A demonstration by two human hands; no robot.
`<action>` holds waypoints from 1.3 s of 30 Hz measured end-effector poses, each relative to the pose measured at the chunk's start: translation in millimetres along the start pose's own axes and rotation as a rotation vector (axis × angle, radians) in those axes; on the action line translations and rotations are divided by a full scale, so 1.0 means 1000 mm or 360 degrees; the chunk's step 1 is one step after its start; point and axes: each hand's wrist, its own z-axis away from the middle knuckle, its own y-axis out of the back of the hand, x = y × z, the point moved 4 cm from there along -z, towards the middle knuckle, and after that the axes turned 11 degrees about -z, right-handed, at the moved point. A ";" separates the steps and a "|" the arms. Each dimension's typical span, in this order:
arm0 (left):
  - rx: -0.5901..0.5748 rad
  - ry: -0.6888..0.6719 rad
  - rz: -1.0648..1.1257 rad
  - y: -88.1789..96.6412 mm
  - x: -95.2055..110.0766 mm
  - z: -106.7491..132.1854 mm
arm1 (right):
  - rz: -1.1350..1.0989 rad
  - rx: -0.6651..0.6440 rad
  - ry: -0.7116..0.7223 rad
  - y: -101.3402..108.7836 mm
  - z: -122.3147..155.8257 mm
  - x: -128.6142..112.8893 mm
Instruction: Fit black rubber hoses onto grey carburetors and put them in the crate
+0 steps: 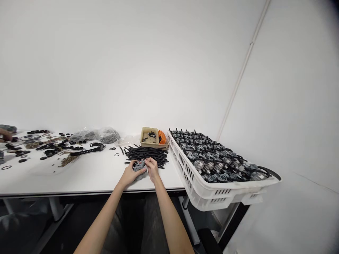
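Above the front edge of the white table, my left hand grips a grey metal carburetor from its left side. My right hand is closed in a pinch at the carburetor's upper right, where a short black piece rises at the fingertips. That piece looks like the end of a rubber hose, but the fingers partly cover it. Just behind both hands lies a loose pile of black rubber hoses.
A white plastic crate full of carburetors stands at right. Behind the hoses are a beige tray and an orange container. A black wristwatch, small parts and plastic bags lie left. Another person's hand shows far left.
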 end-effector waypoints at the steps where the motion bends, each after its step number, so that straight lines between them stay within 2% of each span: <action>1: 0.0004 0.0001 -0.0005 0.000 0.000 0.000 | 0.0014 0.0003 0.0004 0.000 0.000 0.000; 16: 0.0025 -0.0036 0.0023 -0.001 -0.003 0.000 | 0.0065 -0.0053 0.0052 0.000 0.001 0.001; 22: 0.0033 -0.0011 0.0025 -0.001 -0.001 0.000 | 0.0091 0.0003 0.0070 0.001 -0.001 0.002; 34: 0.0006 -0.0036 0.0034 -0.002 0.000 0.000 | 0.0113 -0.0107 0.0005 -0.006 0.003 -0.001; 39: 0.0041 -0.0096 0.0012 -0.002 0.000 0.000 | 0.0108 -0.0071 -0.0065 -0.007 0.002 -0.001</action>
